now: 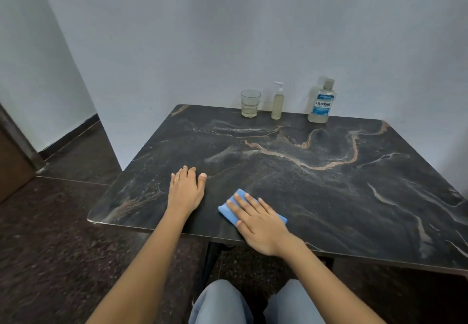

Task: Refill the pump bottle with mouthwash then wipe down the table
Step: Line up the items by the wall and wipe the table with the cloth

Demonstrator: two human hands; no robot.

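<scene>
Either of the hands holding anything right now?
Right hand presses flat on the blue cloth, covering its middle, not gripping. Left hand lies empty on the table.

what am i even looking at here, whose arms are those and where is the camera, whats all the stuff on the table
There is no machine: the single picture comes from a camera worn on a person's head, looking down at their own bare arms. The left hand rests flat and empty on a dark marble-patterned table. The right hand presses flat on a folded blue cloth near the front edge, as for wiping. At the far edge by the wall stand a drinking glass, a pump bottle of pale liquid with its pump on, and a capped Listerine mouthwash bottle.
</scene>
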